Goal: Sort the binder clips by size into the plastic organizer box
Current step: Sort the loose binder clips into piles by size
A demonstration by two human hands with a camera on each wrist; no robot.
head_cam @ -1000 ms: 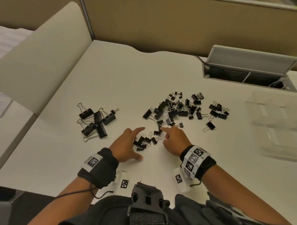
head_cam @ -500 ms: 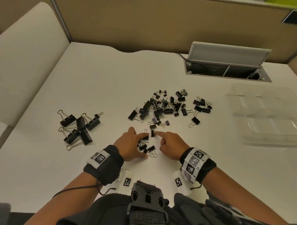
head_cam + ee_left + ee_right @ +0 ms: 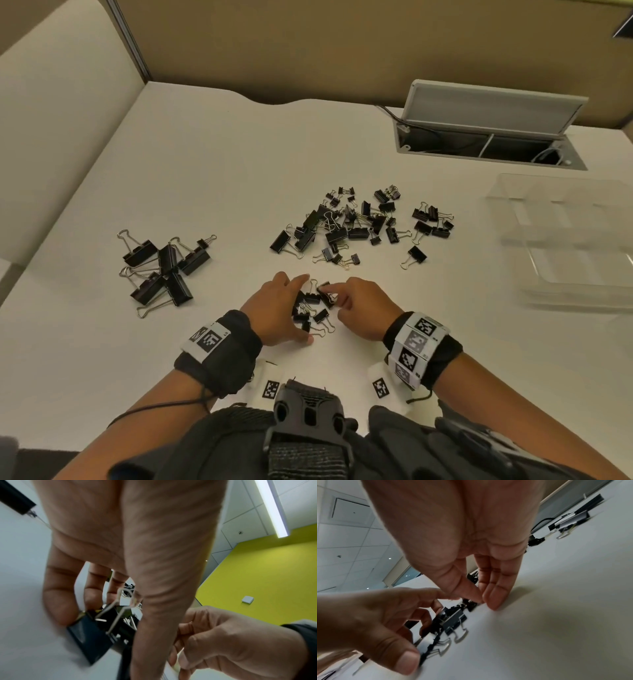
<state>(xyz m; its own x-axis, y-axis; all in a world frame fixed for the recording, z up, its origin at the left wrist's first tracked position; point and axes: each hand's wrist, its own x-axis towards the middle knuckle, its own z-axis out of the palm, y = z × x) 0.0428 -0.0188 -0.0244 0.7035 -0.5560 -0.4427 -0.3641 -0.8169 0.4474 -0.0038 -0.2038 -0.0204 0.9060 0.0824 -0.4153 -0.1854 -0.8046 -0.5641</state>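
A near pile of small black binder clips lies between my hands. My left hand cups its left side with fingers fairly straight, one fingertip resting on a clip. At the pile's far edge, my right hand pinches a small clip between thumb and fingers. A mixed heap of clips sits farther out. Large clips are gathered at the left. The clear plastic organizer box stands at the right, apart from both hands.
An open cable hatch with wires is set into the white table at the back right. A single clip lies alone right of the heap. A partition wall bounds the table's far and left sides.
My right hand has drawn a small clip from the heap's near edge back into the near pile. The left hand's fingers have closed in around that pile.
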